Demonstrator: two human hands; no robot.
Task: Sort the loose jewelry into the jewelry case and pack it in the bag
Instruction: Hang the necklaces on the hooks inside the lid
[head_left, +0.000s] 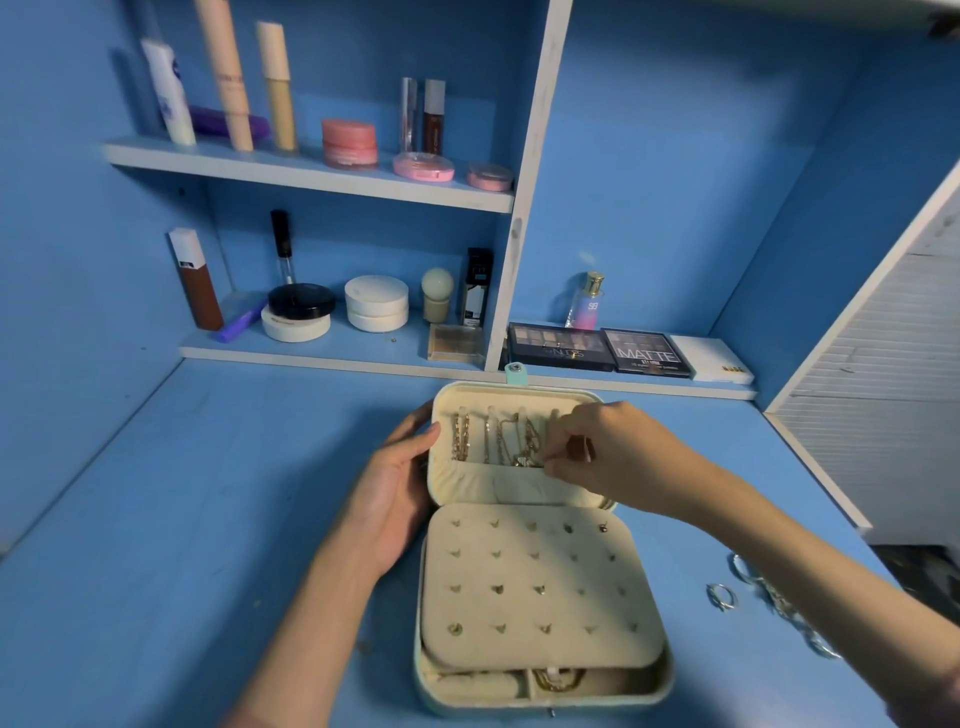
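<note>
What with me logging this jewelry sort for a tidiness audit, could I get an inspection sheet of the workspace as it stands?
Surface: blue desk, scuffed.
Job's things: jewelry case open; gold chains hang in its lid; earring panel holds a few studs; silver ring and silver chain lie loose on the desk to the right. No bag seen.
Clutter: eyeshadow palettes, jars and tubes on the shelves.
Grippers: left hand grips the lid's left edge; right hand pinches at the gold chains.
Cables: nothing seen.
Surroundings: blue shelving; white slatted panel at right.
</note>
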